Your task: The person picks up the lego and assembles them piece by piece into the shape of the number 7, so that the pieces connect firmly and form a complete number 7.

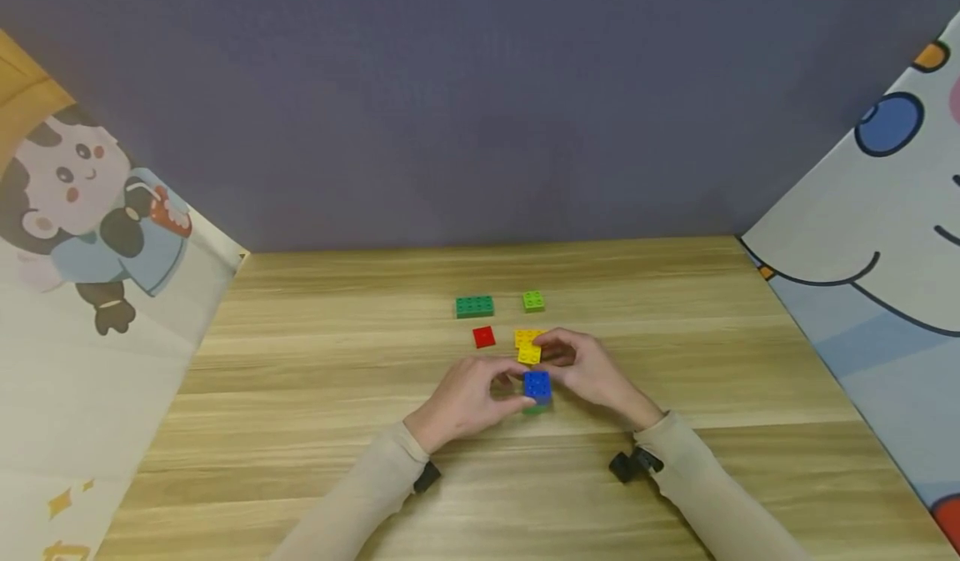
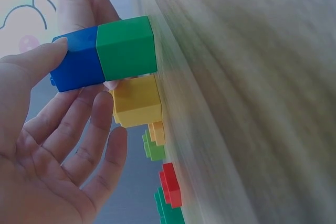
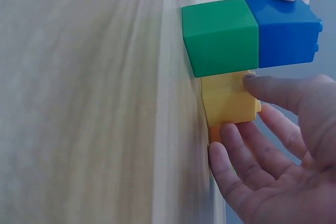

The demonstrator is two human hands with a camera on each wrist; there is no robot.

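A blue block (image 1: 537, 384) is stacked on a green block (image 2: 127, 47), standing on the table nearest the person. My left hand (image 1: 468, 400) pinches the blue block between thumb and fingers. Just behind the stack is a tall yellow block (image 3: 227, 98), its studs upward. My right hand (image 1: 592, 373) holds this yellow block, thumb on one side and fingertips on the other. Another yellow block (image 1: 523, 337) lies directly behind it, partly hidden in the head view. Whether the two yellow blocks touch, I cannot tell.
Farther back on the wooden table (image 1: 315, 336) lie a red piece (image 1: 483, 337), a dark green block (image 1: 475, 307) and a small lime block (image 1: 533, 301). A dark panel (image 1: 480, 127) rises at the far edge, with printed walls at both sides.
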